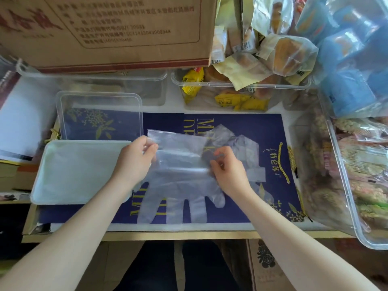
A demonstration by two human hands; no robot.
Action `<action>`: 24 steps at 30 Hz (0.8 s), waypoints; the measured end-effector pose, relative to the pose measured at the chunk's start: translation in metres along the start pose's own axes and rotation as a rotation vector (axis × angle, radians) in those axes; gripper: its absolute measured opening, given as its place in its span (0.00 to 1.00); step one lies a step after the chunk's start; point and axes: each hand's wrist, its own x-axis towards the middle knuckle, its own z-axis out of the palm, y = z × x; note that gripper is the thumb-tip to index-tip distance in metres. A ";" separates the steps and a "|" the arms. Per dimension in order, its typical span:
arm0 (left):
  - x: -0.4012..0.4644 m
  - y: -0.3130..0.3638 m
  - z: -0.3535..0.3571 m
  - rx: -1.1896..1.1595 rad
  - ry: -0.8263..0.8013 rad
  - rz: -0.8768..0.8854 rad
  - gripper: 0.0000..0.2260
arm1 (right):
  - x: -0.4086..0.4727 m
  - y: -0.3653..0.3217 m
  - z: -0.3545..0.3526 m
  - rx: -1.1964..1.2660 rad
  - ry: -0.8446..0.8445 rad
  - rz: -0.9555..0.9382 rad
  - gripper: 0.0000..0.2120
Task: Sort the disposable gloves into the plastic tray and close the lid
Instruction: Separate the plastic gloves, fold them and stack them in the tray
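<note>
Pinching glove (pixel 180 164), both hands (pixel 136 158) curled

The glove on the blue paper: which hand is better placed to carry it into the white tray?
Probably the left hand: it already pinches the glove at the edge nearest the white tray. The right hand pinches the far side.

It looked like a small shop's stockroom: beyond the hands stood a printed shipping carton (pixel 105 28), bins of barcoded wrapped pastries (pixel 247 66), and bagged snacks (pixel 357 169) rightward.
</note>
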 end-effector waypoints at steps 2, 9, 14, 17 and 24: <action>0.005 -0.006 -0.004 0.037 0.057 0.028 0.09 | 0.009 0.012 -0.008 -0.256 0.057 -0.069 0.13; 0.017 -0.011 -0.012 0.036 0.063 0.132 0.06 | 0.048 0.027 -0.034 -0.675 0.102 0.011 0.25; 0.022 -0.004 -0.016 0.050 0.010 0.180 0.06 | 0.060 0.017 -0.025 -0.869 0.011 -0.108 0.36; 0.024 -0.001 -0.020 0.060 -0.019 0.216 0.05 | 0.063 0.008 -0.011 -0.869 0.009 -0.118 0.38; 0.027 -0.005 -0.027 0.044 -0.064 0.227 0.05 | 0.061 -0.009 -0.005 -0.670 0.025 0.016 0.10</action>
